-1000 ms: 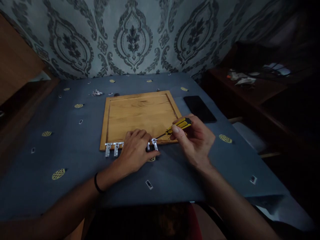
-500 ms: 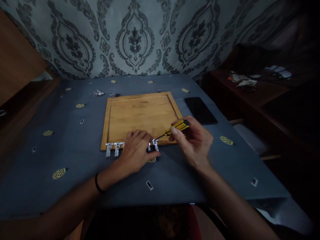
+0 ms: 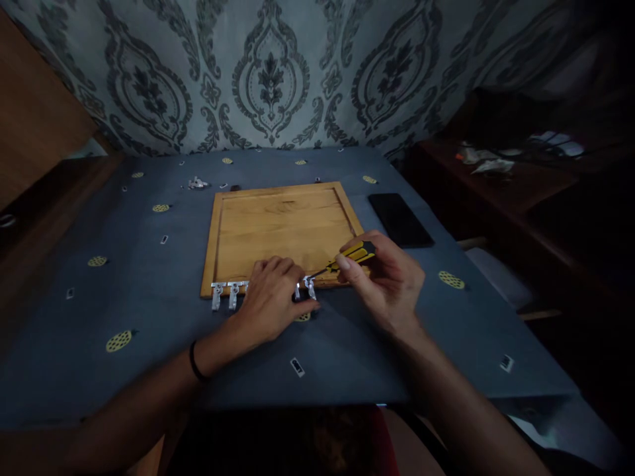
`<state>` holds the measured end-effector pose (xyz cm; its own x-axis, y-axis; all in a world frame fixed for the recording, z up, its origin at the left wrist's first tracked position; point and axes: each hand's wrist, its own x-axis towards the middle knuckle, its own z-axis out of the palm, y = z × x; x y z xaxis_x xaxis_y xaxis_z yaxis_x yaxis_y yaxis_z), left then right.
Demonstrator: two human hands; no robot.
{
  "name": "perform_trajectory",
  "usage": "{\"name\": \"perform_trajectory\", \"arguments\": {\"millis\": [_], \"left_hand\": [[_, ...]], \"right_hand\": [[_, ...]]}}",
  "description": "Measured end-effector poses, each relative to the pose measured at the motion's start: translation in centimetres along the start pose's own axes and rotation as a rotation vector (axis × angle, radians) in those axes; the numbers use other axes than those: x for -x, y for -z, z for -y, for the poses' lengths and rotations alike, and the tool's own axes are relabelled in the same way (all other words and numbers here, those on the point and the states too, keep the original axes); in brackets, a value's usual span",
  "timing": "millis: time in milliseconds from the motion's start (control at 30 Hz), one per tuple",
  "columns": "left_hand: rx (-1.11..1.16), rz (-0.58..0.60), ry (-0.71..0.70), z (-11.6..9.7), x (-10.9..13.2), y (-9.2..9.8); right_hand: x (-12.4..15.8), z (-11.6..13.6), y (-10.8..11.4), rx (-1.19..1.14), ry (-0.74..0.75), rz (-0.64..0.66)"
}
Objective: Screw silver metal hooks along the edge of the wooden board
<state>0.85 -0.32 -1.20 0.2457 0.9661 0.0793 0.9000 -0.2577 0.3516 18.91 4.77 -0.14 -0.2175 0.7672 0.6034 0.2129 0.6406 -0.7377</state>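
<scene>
A framed wooden panel [image 3: 282, 228] lies flat on the table, with several metal hinges [image 3: 233, 295] along its near edge. In my right hand [image 3: 389, 281] is a yellow and black screwdriver [image 3: 353, 256], gripped by the handle and slanted down to the left. Its tip meets the rightmost hinge [image 3: 309, 285], or is very close to it. My left hand [image 3: 272, 297] rests over the near edge, fingers curled and thumb stretched toward that same hinge. It covers part of the row, and whether its fingers grip a hinge is hidden.
A black tablet-like slab [image 3: 401, 219] lies right of the panel. Loose metal hinge parts [image 3: 198, 184] sit beyond its far left corner, near a small dark object [image 3: 235, 188]. A patterned cloth covers the table [image 3: 163, 291]. At the right stands a dark reddish surface [image 3: 526, 188] with clutter.
The whole view has shifted slightly. The screwdriver's handle appears tilted a little differently in my right hand, while my left hand stays in place on the panel's edge.
</scene>
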Motion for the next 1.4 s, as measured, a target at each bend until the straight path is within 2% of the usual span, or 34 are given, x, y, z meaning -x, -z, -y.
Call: {"name": "perform_trajectory", "arguments": {"millis": [267, 400, 467, 633, 733, 800, 867, 1067, 1400], "left_hand": [[0.002, -0.030, -0.020, 0.2, 0.1, -0.3], [-0.001, -0.031, -0.014, 0.2, 0.0, -0.2], [0.002, -0.029, -0.012, 0.1, 0.1, -0.2], [0.006, -0.023, -0.006, 0.2, 0.1, -0.3], [0.011, -0.031, -0.011, 0.3, 0.1, -0.4], [0.008, -0.034, -0.019, 0.4, 0.1, -0.4], [0.001, -0.035, -0.025, 0.4, 0.1, -0.4], [-0.029, -0.025, -0.010, 0.2, 0.0, -0.3], [-0.022, -0.019, -0.014, 0.1, 0.0, -0.2]], "right_hand": [[-0.4, 0.4, 0.4, -0.230, -0.196, 0.099], [-1.1, 0.8, 0.9, -0.200, -0.125, 0.210], [-1.2, 0.8, 0.9, -0.162, -0.070, 0.204], [-0.4, 0.1, 0.0, -0.012, 0.057, -0.024], [0.2, -0.2, -0.4, -0.011, 0.148, -0.175], [0.4, -0.2, -0.4, -0.041, 0.132, -0.281], [0.4, -0.2, -0.4, -0.067, 0.087, -0.327], [0.5, -0.6, -0.2, -0.047, -0.018, -0.138], [0.7, -0.9, -0.4, -0.049, -0.068, -0.082]]}}
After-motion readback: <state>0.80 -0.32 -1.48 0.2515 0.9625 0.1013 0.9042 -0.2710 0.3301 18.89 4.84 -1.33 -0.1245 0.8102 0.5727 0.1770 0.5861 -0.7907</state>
